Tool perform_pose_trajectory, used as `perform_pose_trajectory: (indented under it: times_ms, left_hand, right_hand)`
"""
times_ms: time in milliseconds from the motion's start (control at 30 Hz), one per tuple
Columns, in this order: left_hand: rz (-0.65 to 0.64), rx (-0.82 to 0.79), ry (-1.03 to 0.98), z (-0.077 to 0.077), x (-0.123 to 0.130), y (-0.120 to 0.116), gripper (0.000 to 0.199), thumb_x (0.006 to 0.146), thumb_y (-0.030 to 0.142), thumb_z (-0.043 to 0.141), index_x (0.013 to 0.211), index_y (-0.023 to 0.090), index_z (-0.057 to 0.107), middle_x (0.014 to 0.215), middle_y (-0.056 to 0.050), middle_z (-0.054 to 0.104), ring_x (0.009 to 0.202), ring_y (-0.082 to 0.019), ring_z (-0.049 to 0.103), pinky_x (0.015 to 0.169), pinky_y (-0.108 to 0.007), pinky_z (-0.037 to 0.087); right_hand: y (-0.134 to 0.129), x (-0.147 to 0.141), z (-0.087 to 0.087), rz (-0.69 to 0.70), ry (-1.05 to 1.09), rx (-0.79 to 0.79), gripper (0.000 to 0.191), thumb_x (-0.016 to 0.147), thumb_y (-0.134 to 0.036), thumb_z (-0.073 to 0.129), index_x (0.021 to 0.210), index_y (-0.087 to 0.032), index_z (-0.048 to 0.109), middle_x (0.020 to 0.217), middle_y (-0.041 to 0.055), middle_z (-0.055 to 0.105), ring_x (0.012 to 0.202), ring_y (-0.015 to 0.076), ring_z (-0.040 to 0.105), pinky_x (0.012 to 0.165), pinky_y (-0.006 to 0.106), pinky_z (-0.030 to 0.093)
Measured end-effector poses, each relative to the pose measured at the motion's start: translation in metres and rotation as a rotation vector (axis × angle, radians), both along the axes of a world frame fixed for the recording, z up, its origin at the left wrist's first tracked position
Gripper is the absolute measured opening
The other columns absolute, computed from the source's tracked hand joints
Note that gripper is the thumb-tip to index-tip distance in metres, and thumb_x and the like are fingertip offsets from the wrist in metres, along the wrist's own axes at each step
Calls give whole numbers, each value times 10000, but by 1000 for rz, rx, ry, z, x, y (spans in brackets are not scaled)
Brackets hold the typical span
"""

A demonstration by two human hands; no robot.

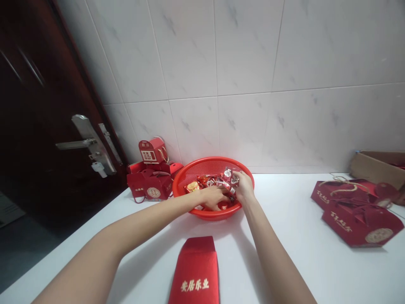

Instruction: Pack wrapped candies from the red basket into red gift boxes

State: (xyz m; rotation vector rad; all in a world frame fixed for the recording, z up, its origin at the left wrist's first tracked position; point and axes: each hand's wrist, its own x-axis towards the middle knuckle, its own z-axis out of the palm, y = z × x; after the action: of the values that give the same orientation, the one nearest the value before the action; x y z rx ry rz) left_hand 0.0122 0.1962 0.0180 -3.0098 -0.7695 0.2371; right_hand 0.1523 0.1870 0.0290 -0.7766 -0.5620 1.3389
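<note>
A red plastic basket point(213, 215) stands on the white table against the tiled wall, with several wrapped candies point(192, 187) inside. My left hand point(214, 197) reaches over the basket's near rim, its fingers apart and resting among the wrappers; some fingertips are hidden. At the basket's right side, my right hand point(244, 185) is closed on small candy packets point(228, 174) with clear and red wrapping. Closer to me, a red box point(198, 264) with gold characters lies on the table, cut off by the bottom edge of the view.
Several small red gift boxes point(155, 185) are stacked left of the basket. More red boxes point(357, 223) with rope handles sit at the right, beside a brown cardboard box point(367, 166). A dark door point(38, 105) with a metal handle is at the left.
</note>
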Motion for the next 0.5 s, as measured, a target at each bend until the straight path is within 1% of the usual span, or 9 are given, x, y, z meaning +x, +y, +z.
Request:
perform_pose_trajectory:
  times_ms: [100, 167, 267, 400, 433, 500]
  left_hand:
    - [86, 34, 42, -2, 1, 0, 285, 775, 276, 671, 1031, 194, 767, 1144, -135, 715, 1039, -311, 643, 850, -355, 506]
    - [163, 33, 45, -3, 0, 1, 243, 749, 274, 690, 960, 185, 771, 1039, -131, 736, 956, -309, 664, 783, -350, 513]
    - [277, -14, 5, -3, -3, 3, 189, 674, 191, 710, 856, 185, 760, 946, -109, 749, 860, -292, 679, 720, -329, 510]
    - [445, -161, -172, 1, -10, 10, 203, 615, 70, 635, 747, 188, 734, 784, -56, 744, 724, -237, 675, 664, -286, 492]
    - [475, -179, -223, 3, -11, 12, 230, 611, 54, 615, 758, 186, 734, 775, -49, 746, 719, -227, 675, 670, -276, 492]
    - [518, -183, -310, 6, -15, 17, 303, 633, 43, 575, 843, 179, 746, 822, -49, 762, 760, -214, 687, 709, -259, 498]
  right_hand:
    - [1, 0, -1, 2, -2, 8, 152, 522, -189, 690, 579, -221, 553, 512, -61, 579, 500, 125, 549, 483, 258, 458]
    - [2, 0, -3, 7, -7, 20, 161, 532, -199, 694, 581, -223, 543, 510, -63, 572, 502, 127, 558, 499, 265, 471]
    - [5, 0, -6, 19, -21, 38, 174, 554, -215, 711, 604, -223, 544, 522, -59, 581, 519, 138, 584, 519, 276, 486]
    - [7, 1, -8, 25, -27, 42, 183, 569, -218, 725, 620, -224, 550, 526, -52, 596, 537, 150, 601, 520, 276, 488]
    - [7, 1, -8, 25, -26, 39, 178, 569, -216, 724, 623, -224, 554, 528, -49, 600, 543, 153, 604, 521, 276, 489]
    - [7, 1, -6, 24, -21, 29, 160, 567, -208, 716, 630, -223, 570, 536, -43, 614, 558, 158, 612, 526, 277, 493]
